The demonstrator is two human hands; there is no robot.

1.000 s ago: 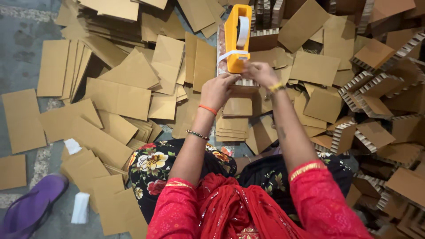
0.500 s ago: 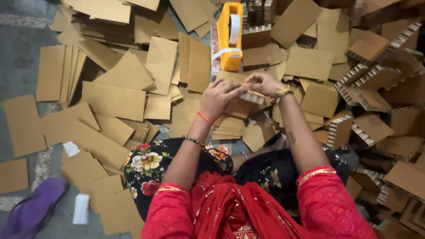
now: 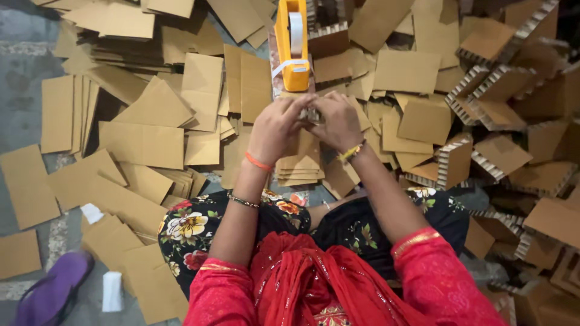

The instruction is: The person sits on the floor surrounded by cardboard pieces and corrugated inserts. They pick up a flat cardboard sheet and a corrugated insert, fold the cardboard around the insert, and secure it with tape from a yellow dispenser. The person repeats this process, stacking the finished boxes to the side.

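Down at the far left, well apart from the fingers, a purple sandal (image 3: 53, 290) lies on the grey floor (image 3: 21, 108), with a small white scrap (image 3: 112, 291) just beside it and flat brown cardboard sheets (image 3: 142, 143) strewn from there up toward the hands. Closer in, the left hand (image 3: 278, 125), with an orange band and a thin bangle on its forearm, has its fingers (image 3: 300, 104) curled and pressed together around a small piece (image 3: 312, 115) held between both hands; the piece is mostly hidden, so its kind cannot be told beyond a pale, shiny bit showing between the fingertips. Directly beyond the fingers, near but not touching them, stands an orange tape dispenser (image 3: 292, 45) with a white roll on it, resting on a narrow block. Right beneath the fingers sits a small stack of cut cardboard pieces (image 3: 300, 166). The right hand (image 3: 339, 124), with a yellow thread at the wrist, meets the left one fingertip to fingertip, its fingers bent inward and pinching the same small piece. Farther right of the fingers, folded corrugated cardboard boxes (image 3: 495, 102) with exposed fluted edges pile up. Below the hands, a floral black garment (image 3: 199, 223) and red sleeves frame the view.
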